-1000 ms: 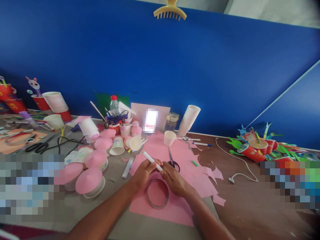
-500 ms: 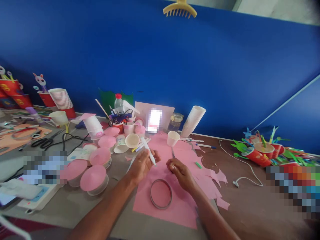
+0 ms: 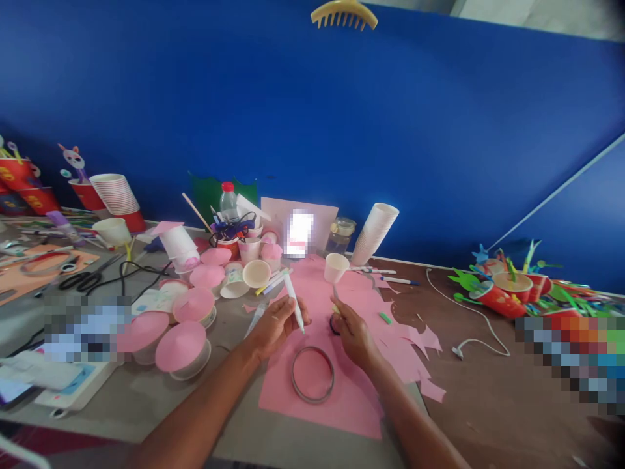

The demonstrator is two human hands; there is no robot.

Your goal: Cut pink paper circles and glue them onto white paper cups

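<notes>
My left hand (image 3: 278,326) is closed on a white marker (image 3: 293,303), whose green tip points down over the pink paper (image 3: 351,397). My right hand (image 3: 354,332) is closed on what looks like a pair of scissors (image 3: 334,324); a dark handle loop shows by the fingers, and the rest is mostly hidden. Below and between the hands, a grey ring (image 3: 312,374), like a roll of tape, lies flat on the paper. A small green cap (image 3: 385,318) rests on the paper to the right. Beyond my right hand stands a white paper cup (image 3: 336,268).
Several cups topped with pink paper cones (image 3: 180,346) stand on the left. Behind are a stack of white cups (image 3: 375,233) and a glass jar (image 3: 340,234). Pink scraps (image 3: 430,339) and a white cable (image 3: 481,340) lie rightward. Black scissors (image 3: 83,280) lie far left.
My right hand has closed on the scissors and raised them slightly. The marker in my left hand now stands more upright, with its green tip showing. The view has shifted a little.
</notes>
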